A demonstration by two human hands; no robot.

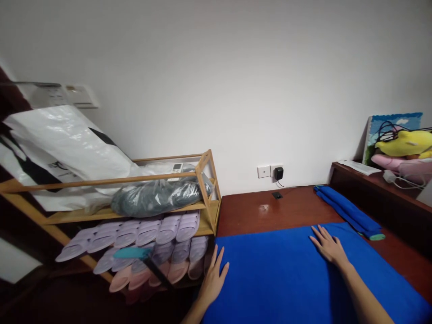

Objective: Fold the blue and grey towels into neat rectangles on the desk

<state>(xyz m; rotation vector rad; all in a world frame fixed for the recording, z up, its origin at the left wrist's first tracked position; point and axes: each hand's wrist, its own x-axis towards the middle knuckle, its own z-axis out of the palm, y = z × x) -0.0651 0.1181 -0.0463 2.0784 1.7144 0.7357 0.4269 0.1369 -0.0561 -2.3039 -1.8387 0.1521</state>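
Note:
A blue cloth lies spread over the reddish-brown wooden table. My left hand rests at the cloth's left edge, its fingers apart and pointing away from me. Flat on the cloth near its far right part is my right hand, fingers spread. Neither hand holds anything. Beyond my right hand, a folded blue cloth with green ends lies along the table's right side.
At the left, a wooden rack bears a white plastic bag, a wrapped grey bundle and rows of slippers. A raised ledge at the right holds a yellow plush. A black plug sits in the wall socket.

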